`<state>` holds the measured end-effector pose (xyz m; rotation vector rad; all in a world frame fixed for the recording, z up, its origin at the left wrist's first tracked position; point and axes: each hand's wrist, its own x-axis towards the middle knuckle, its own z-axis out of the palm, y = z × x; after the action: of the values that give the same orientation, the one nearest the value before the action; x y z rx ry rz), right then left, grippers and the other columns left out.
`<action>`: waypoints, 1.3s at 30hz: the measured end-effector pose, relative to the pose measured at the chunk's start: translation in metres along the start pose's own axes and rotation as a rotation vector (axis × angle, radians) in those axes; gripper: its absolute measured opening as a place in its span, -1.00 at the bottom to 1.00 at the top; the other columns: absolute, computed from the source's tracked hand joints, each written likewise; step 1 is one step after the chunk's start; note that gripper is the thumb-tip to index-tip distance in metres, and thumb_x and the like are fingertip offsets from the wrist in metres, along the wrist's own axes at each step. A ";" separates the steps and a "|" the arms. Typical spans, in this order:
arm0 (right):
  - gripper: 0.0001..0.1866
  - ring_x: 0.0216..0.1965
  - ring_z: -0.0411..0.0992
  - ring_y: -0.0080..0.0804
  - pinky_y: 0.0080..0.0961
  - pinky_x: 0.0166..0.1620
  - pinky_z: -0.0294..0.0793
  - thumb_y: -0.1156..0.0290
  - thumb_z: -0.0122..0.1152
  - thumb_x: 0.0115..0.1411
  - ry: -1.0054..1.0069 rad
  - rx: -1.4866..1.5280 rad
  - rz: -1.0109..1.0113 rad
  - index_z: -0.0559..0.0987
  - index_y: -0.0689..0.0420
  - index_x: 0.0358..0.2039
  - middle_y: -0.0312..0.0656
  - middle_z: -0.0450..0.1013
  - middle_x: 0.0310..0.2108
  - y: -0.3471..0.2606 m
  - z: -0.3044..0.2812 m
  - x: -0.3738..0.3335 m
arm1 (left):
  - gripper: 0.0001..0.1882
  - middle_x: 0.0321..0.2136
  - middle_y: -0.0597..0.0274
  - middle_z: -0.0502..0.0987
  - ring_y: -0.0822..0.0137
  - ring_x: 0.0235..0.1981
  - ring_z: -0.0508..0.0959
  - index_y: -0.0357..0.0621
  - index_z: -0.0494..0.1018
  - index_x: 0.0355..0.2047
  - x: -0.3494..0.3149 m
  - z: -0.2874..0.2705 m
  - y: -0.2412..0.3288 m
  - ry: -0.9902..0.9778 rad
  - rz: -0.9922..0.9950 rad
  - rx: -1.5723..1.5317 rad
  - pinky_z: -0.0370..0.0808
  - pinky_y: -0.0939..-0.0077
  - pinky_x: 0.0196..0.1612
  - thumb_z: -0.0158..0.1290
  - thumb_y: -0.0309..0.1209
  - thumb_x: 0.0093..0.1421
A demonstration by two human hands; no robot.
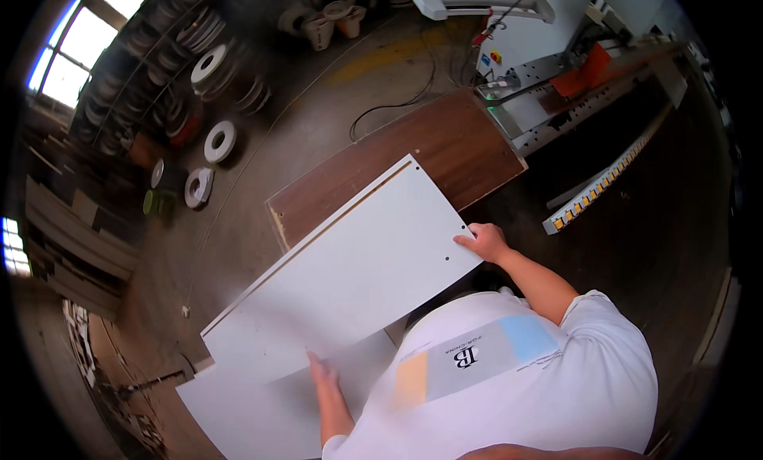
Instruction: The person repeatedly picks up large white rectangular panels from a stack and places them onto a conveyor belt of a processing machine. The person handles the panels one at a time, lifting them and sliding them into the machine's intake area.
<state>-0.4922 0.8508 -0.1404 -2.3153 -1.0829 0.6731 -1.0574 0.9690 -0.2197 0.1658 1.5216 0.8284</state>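
A long white panel (358, 257) with a narrow groove along its far edge and small dark holes at its right end lies slantwise before me. At its near right corner, my right hand (486, 244) is closed on the edge, thumb on top. My left hand (323, 372), slightly blurred, is at the near edge farther left; its thumb side laps onto the face and the other fingers are hidden. Under the left part of this panel shows another white board (230, 400), partly covered by it and by my left arm.
Beyond the panel is a brown wooden board (445, 146), beside a machine (517, 82) with an orange-red part. A rail with yellow pieces (596, 188) juts out at right. A black cable (389, 106) crosses the floor. Rolls of edging (220, 141) stand at left, near stacked boards (75, 229).
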 end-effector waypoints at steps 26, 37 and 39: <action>-0.60 -0.45 0.54 -0.28 -0.31 -0.34 0.48 -0.02 0.13 0.20 0.299 0.129 0.633 0.59 0.10 -0.41 -0.21 0.57 -0.51 0.300 -0.260 0.041 | -0.49 -0.02 0.03 0.51 0.19 -0.04 0.54 -0.21 0.24 0.11 -0.188 0.405 -0.265 -0.571 -0.296 0.406 0.46 0.42 -0.23 -0.18 -0.04 0.39; -0.48 -0.66 0.45 -0.48 -0.50 -0.55 0.40 -0.06 0.11 0.22 0.065 0.550 0.607 0.55 0.22 -0.50 -0.22 0.50 -0.65 0.277 -0.200 0.036 | -0.48 -0.36 0.17 0.54 0.32 -0.37 0.53 -0.09 0.44 -0.17 -0.117 0.304 -0.180 -0.130 -0.011 0.265 0.49 0.50 -0.40 -0.04 0.15 0.26; -0.51 -0.68 0.42 -0.49 -0.51 -0.56 0.39 0.00 0.14 0.22 0.099 0.619 0.604 0.53 0.24 -0.53 -0.22 0.47 -0.67 0.285 -0.199 0.039 | -0.50 -0.39 0.18 0.53 0.31 -0.39 0.53 -0.06 0.43 -0.14 -0.115 0.313 -0.182 -0.111 -0.023 0.247 0.49 0.49 -0.41 -0.03 0.13 0.27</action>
<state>-0.1906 0.6772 -0.1742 -2.0603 -0.0650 0.9364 -0.6853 0.8942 -0.2022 0.3699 1.5143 0.6006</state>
